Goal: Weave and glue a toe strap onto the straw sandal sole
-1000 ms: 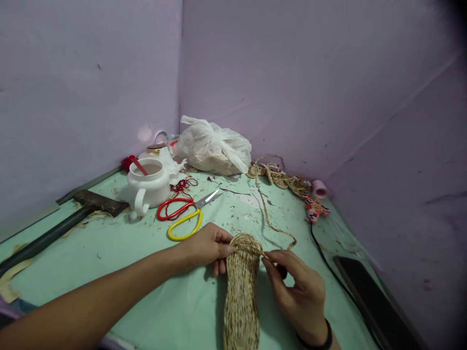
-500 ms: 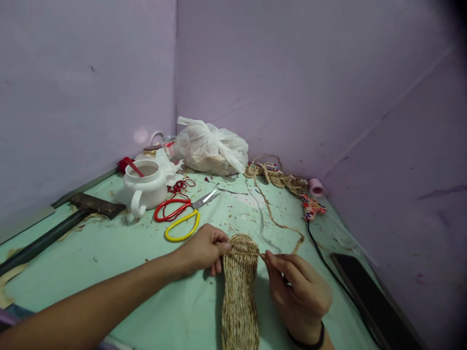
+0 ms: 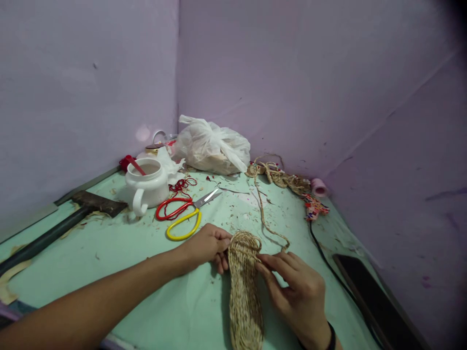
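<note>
A long sole-shaped piece of woven straw cord (image 3: 245, 291) lies lengthwise in front of me, its rounded end pointing away. My left hand (image 3: 211, 247) pinches the left edge of it near the rounded end. On the opposite side, my right hand (image 3: 297, 291) is closed with thumb and forefinger on a braided straw cord (image 3: 251, 253) that crosses the woven piece. A loose length of that kind of cord (image 3: 268, 226) runs from beyond my right hand back toward the wall. The fingertips partly hide where the cord meets the woven edge.
Red-and-yellow scissors (image 3: 186, 214) lie left of centre, beside a white mug (image 3: 148, 187) holding a red-handled tool. A hammer (image 3: 87, 206) rests far left. A white plastic bag (image 3: 213, 148) sits in the corner. At right are a pink spool (image 3: 319, 187), a black cable and a phone (image 3: 368, 287).
My right hand has moved left and slightly down, closer to the woven piece. The cord across it now slants downward to the right, and the view has shifted a little.
</note>
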Action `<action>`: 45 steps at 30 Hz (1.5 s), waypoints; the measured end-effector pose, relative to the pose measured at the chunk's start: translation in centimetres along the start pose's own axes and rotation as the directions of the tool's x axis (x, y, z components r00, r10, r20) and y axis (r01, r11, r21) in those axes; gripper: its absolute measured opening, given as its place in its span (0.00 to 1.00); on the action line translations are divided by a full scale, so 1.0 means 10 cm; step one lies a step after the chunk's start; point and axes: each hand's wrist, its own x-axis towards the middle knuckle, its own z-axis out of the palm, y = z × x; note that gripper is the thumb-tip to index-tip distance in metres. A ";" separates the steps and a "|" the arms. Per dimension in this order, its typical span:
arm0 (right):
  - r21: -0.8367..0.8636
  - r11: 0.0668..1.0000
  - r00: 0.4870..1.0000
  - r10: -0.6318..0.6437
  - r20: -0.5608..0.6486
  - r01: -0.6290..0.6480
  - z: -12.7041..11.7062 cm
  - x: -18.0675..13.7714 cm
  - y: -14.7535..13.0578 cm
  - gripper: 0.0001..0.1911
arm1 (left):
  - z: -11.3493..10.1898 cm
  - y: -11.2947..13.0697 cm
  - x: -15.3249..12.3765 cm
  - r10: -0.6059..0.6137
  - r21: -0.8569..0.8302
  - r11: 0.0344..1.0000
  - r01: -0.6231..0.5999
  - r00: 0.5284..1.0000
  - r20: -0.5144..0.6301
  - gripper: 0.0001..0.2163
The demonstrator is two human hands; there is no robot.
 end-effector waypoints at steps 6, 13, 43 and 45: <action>0.071 0.989 0.989 0.124 0.075 -0.130 0.06 0.03 -0.07 0.07 | 0.02 0.08 -0.07 0.043 0.053 0.997 -0.048 0.993 0.108 0.19; 0.226 0.953 0.915 0.265 -0.304 -0.200 0.02 -0.01 -0.07 0.02 | 0.02 0.13 -0.12 0.114 0.076 0.990 -0.121 0.989 0.090 0.18; 0.358 0.757 0.834 0.454 0.314 -0.547 -0.03 0.10 -0.10 0.16 | 0.01 0.13 -0.12 0.161 0.129 0.980 -0.153 0.985 -0.054 0.12; 0.329 0.817 0.873 0.387 0.297 -0.474 -0.09 0.07 -0.02 0.12 | -0.01 0.13 -0.11 0.171 0.109 0.981 -0.163 0.983 -0.072 0.12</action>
